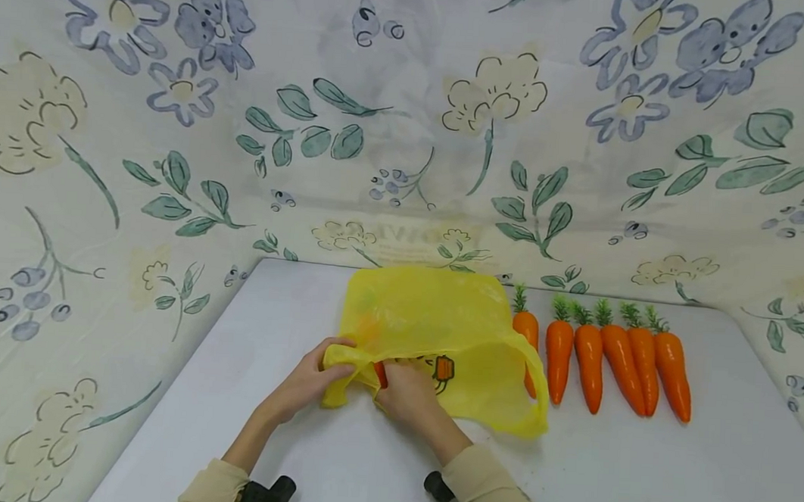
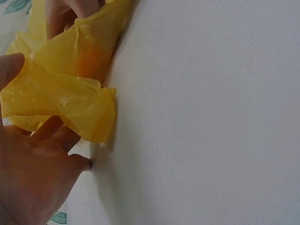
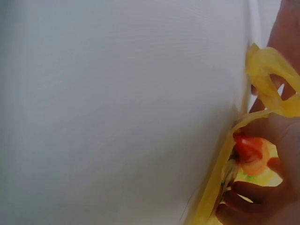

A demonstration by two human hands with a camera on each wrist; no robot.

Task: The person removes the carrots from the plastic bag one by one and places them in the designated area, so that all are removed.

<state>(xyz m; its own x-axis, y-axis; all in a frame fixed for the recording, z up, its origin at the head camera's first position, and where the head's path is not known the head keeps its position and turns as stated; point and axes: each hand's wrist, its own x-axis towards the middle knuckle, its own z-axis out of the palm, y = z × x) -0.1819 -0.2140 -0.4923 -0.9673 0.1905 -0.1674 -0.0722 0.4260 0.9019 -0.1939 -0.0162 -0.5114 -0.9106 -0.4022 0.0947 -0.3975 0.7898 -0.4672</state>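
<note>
A yellow plastic bag (image 1: 433,306) lies on the table with its mouth toward me. My left hand (image 1: 302,382) pinches the gathered left handle; the left wrist view shows the crumpled yellow film between thumb and fingers. My right hand (image 1: 404,391) reaches into the bag's mouth, its fingertips hidden in the head view. Beside those fingers, a smooth red-orange thing (image 3: 251,152) shows inside the bag; its kind is unclear, and whether the fingers grip it is not plain. An orange patch (image 2: 91,61) shows through the film in the left wrist view.
Several orange carrots (image 1: 588,367) with green tops stand in a row right of the bag; the leftmost is partly covered by the bag's right handle (image 1: 538,394). A floral sheet (image 1: 408,130) hangs behind the white table (image 1: 636,475).
</note>
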